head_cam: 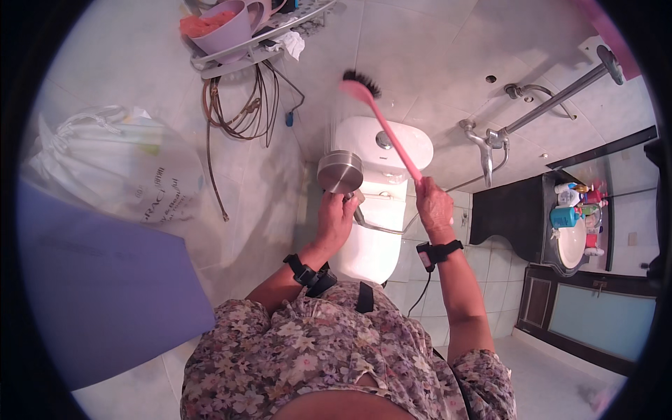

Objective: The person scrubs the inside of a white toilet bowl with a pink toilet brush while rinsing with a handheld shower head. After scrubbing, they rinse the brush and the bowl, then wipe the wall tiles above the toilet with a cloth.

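Note:
My left hand (pixel 335 220) grips a round metal shower head (pixel 340 173) by its handle. Fine streaks of water leave its far side toward the tiled wall (pixel 420 47). A metal hose (pixel 386 230) trails from the handle to the right, over the white toilet (pixel 362 257). In my right hand (pixel 434 207) is the long handle of a pink brush (pixel 391 128). Its black bristles (pixel 362 81) face the wall tiles beyond the toilet tank (pixel 349 134); I cannot tell whether they touch. The brush handle passes over the tank's right part, beside the round flush button (pixel 384 139).
A metal corner shelf (pixel 231 64) with a lilac cup (pixel 226 34) juts out upper left, a coiled hose (pixel 236 123) below. Left are a white drawstring bag (pixel 121 168) and a blue-violet panel (pixel 110 283). A tap (pixel 487 152), bottles (pixel 567 216) and a washbasin (pixel 572 247) stand right.

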`<state>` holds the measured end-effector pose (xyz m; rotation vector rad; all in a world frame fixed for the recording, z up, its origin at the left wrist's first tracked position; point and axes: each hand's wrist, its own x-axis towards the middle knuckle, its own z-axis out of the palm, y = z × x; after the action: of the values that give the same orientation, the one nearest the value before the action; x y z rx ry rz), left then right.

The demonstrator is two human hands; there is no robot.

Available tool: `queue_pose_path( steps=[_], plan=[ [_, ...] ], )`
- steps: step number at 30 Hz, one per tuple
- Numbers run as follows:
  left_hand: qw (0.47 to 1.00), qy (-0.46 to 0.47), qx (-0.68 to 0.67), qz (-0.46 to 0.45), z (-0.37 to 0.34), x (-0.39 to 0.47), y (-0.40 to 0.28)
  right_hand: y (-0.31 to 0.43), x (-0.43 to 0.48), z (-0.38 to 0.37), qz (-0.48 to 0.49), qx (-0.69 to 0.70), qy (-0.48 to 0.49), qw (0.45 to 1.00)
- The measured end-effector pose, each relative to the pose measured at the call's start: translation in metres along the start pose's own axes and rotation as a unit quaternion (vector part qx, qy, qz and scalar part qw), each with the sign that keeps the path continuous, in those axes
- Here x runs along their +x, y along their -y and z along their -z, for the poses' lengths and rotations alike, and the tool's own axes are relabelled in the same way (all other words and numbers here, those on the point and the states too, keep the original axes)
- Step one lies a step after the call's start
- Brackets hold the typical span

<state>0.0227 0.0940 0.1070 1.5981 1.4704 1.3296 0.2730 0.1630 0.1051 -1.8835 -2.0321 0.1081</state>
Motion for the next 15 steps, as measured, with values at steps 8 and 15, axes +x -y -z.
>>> queue_pose_path(
  steps=[8, 15],
  plan=[
    [1.0, 0.006, 0.006, 0.025, 0.0, -0.006, 0.002, -0.012, 0.004, -0.008, -0.007, -0.025, 0.0, 1.0],
    [1.0, 0.0, 0.014, 0.01, 0.0, -0.004, -0.001, 0.012, -0.009, -0.014, -0.027, -0.011, 0.039, 0.999]
  ],
)
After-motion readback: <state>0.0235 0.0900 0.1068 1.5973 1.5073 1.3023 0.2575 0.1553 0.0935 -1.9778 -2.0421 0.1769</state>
